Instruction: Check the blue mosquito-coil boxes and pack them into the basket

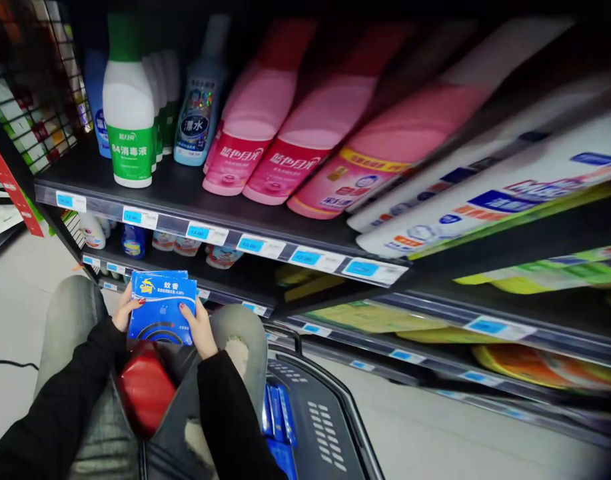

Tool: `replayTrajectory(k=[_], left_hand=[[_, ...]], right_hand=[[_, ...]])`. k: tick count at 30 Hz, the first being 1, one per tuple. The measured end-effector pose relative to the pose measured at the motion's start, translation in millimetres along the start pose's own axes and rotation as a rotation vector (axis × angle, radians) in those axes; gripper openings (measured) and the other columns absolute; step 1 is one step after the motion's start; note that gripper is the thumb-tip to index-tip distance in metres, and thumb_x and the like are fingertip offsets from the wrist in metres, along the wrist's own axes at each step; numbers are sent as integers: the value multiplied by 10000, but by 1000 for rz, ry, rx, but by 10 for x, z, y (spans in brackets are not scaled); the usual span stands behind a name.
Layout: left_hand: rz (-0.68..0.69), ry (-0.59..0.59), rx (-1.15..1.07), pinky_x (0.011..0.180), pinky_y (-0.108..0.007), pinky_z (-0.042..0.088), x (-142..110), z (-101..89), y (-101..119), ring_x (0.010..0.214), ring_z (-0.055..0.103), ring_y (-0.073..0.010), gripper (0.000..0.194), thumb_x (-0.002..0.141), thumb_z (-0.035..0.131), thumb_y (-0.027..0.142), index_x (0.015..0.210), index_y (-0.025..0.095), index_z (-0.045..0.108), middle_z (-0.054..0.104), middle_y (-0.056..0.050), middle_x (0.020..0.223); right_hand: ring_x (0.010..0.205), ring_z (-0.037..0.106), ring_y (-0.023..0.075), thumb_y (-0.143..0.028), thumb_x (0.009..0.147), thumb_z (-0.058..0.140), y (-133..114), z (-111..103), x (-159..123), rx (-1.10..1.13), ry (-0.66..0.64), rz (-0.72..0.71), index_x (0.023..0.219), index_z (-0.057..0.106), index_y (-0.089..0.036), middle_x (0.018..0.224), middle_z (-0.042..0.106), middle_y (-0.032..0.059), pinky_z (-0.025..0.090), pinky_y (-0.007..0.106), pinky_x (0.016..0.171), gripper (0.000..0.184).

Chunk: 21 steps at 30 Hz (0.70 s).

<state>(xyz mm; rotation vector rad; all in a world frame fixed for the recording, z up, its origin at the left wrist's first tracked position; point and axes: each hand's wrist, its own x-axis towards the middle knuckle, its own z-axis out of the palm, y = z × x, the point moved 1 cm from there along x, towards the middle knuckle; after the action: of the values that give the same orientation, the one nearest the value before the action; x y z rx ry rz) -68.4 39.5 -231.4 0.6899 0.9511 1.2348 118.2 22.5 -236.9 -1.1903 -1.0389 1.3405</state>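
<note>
Several flat blue boxes of mosquito coils [162, 310], stacked together, are held between my two hands above my lap, their printed front facing up. My left hand [124, 309] grips the left edge, thumb on top. On the right edge, my right hand [202, 327] holds the stack with its thumb over the front. The fingers beneath are hidden. A red bag-like thing [148, 387] lies in my lap below the boxes. Beside my right knee, a dark shopping basket [330, 400] holds more blue packs [280, 417].
A shelf edge [200, 230] with price tags runs across in front. On it stand a white and green disinfectant bottle [129, 113], a light blue bottle [198, 113] and several pink bottles [240, 150]. Lower shelves hold yellow-green packs [365, 317]. A wire mesh [40, 73] stands at left.
</note>
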Motion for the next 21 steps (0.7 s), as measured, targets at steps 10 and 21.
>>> replayTrajectory(k=[10, 21], left_hand=[[-157, -63, 37, 931, -474, 421, -83, 161, -77, 1068, 576, -344, 765, 565, 743, 225, 1284, 204, 482, 678, -80, 1095], [-152, -86, 56, 922, -469, 428, -43, 73, -109, 1080, 566, -351, 711, 587, 709, 216, 1266, 189, 502, 669, -82, 1124]], right_hand=[[592, 561, 153, -518, 757, 572, -47, -200, 51, -106, 83, 46, 851, 513, -229, 591, 587, -51, 454, 262, 568, 309], [726, 605, 180, -506, 791, 540, -28, -200, 34, -132, 64, -2, 877, 510, -223, 783, 647, -13, 456, 271, 661, 298]])
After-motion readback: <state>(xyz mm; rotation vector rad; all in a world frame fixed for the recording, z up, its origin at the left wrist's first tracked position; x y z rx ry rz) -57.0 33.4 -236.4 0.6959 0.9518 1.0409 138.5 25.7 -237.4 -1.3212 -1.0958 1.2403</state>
